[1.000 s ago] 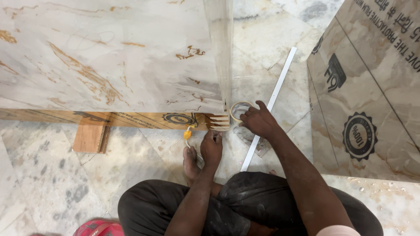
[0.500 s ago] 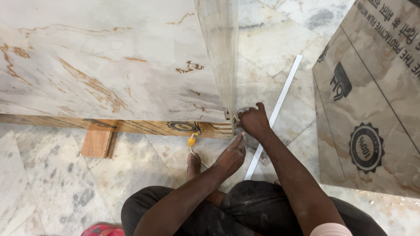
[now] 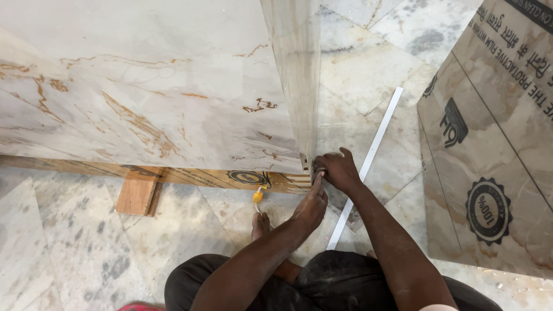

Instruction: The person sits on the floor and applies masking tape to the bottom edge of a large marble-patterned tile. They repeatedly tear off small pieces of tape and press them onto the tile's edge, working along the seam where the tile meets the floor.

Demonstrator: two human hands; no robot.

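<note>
I squat in front of a tall block clad in cream marble slabs with brown veins. My right hand is curled against the bottom of the block's corner edge. It is closed on a clear tape roll that its fingers mostly hide. My left hand reaches up from below with its fingers straight. Its fingertips touch the same corner, just beside my right hand, and it holds nothing.
A printed brown strip runs along the block's base. A wooden block and a small yellow-handled tool lie beneath it. A long white strip lies on the marble floor. A film-covered tile leans at the right. My bare foot is below.
My left hand has risen from the floor near my foot up to the corner. My right hand has moved in against the corner, and the tape roll has gone out of clear sight.
</note>
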